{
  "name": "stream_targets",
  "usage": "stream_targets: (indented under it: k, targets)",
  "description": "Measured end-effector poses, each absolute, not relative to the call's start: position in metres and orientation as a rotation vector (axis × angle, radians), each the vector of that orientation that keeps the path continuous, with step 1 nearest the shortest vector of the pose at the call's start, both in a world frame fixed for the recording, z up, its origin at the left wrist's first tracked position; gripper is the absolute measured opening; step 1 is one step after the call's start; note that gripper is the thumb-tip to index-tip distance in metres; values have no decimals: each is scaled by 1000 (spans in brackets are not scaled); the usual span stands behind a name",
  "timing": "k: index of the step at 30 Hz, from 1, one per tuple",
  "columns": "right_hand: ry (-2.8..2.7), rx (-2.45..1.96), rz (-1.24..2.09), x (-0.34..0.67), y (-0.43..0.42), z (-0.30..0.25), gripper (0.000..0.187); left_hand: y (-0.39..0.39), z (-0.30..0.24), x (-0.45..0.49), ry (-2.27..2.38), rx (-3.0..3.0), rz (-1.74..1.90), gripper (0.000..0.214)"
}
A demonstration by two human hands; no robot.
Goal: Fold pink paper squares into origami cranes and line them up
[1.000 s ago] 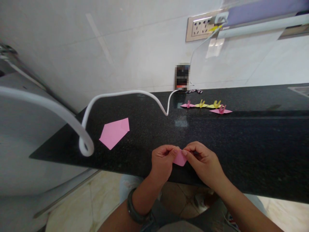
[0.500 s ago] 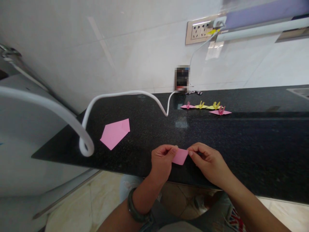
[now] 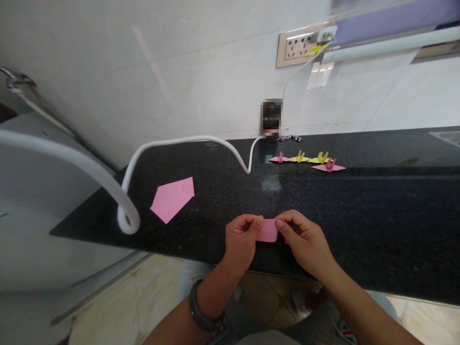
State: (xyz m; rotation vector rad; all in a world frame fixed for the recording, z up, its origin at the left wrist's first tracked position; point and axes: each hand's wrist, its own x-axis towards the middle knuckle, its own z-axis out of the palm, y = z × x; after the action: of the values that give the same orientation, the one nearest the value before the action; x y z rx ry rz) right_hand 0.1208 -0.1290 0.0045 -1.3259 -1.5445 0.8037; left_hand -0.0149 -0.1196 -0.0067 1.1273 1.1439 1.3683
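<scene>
Hands meet at the near edge of the dark surface (image 3: pixel 377 215). The left hand (image 3: pixel 241 235) and right hand (image 3: pixel 304 239) are each closed in a narrow fingertip pinch on one short end of a small pink paper piece (image 3: pixel 268 230).

Judging by what lies around, the folding is well underway. Four finished paper birds (image 3: pixel 300 156) (two pink, two yellow) sit in a row far back near the wall. A larger pink sheet (image 3: pixel 172 199), only partly folded, lies flat to the left beside a white cable (image 3: pixel 125 215). The held piece is a compact oblong, not yet bird-shaped.

Its long axis runs left to right, parallel to the surface's front edge, with the flat face turned up towards the camera. Whether it touches the surface I cannot tell.
</scene>
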Motion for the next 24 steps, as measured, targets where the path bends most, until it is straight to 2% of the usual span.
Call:
stream_targets:
  k: [8,20,24]
  targets:
    - [-1627,-1330,807,127,-125,9,15,-121,-5,-12,1146,1330,1190,18]
    - [-1744,-1434,554,120,-126,-1,30,-121,-5,-16,1169,1288,1236,18]
    - [-1768,-1374,571,117,-127,1,28,-121,-5,-16,1178,1249,1258,18]
